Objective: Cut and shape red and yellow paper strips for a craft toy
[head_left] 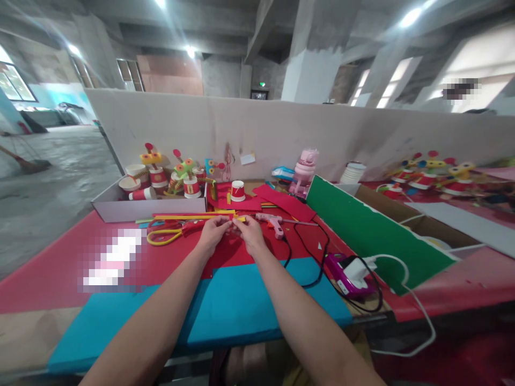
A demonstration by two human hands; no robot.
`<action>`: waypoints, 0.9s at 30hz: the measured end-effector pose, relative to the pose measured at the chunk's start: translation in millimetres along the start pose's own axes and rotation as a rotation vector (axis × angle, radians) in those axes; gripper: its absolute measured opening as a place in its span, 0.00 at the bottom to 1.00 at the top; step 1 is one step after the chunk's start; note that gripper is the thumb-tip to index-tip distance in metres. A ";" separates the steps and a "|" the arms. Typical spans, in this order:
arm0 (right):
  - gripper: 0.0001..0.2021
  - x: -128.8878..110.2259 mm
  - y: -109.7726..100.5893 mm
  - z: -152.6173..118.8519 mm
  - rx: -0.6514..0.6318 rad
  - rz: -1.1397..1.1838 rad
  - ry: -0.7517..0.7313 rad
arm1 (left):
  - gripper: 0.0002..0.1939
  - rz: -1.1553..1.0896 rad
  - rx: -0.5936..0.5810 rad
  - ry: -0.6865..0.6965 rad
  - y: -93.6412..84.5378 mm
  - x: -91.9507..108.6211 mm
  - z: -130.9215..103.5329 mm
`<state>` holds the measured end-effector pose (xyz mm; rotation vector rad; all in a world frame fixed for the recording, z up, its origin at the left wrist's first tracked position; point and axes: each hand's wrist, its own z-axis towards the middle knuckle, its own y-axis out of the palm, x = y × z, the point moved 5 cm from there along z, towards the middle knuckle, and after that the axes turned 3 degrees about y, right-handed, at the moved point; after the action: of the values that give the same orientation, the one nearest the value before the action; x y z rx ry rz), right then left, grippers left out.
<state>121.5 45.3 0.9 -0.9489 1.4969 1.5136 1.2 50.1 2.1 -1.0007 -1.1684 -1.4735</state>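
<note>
My left hand (pixel 215 231) and my right hand (pixel 250 234) meet over the red table covering, fingertips pinched together. Between them is a small yellow piece (pixel 240 219), which looks like paper; its exact shape is partly hidden by the fingers. Left of my left hand lie scissors with yellow-edged handles (pixel 164 237). Behind them, long yellow and red strips (pixel 189 216) stretch across the table. A pink glue gun (pixel 274 224) rests just right of my right hand. Beyond the hands stands an upside-down red and white paper cup (pixel 237 191).
At the left, a white box (pixel 153 208) holds cups and cup figures. A green-sided box (pixel 374 230) stands right, with a purple power strip (pixel 348 276) and looping cables before it. A pink bottle (pixel 306 171) stands near the white partition (pixel 265 126). A blue mat (pixel 237 300) lies in front.
</note>
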 end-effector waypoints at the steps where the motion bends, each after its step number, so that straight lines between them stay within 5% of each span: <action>1: 0.16 0.3 0.0 0.1 -0.003 0.000 0.002 | 0.16 -0.002 0.003 -0.008 0.0 0.0 -0.4; 13: 0.17 2.4 0.0 2.5 0.006 -0.024 0.004 | 0.16 0.007 0.036 0.002 -1.4 0.5 0.7; 19: 0.19 4.3 -2.2 5.4 0.041 0.160 0.123 | 0.15 -0.144 0.055 -0.043 -2.2 1.0 1.4; 27: 0.05 8.7 2.6 3.6 -0.076 0.199 0.170 | 0.12 -0.256 -0.039 -0.102 0.8 -0.5 0.5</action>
<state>115.6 49.2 -5.8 -1.0194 1.7073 1.6760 2.1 50.7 1.9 -0.9901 -1.3860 -1.6662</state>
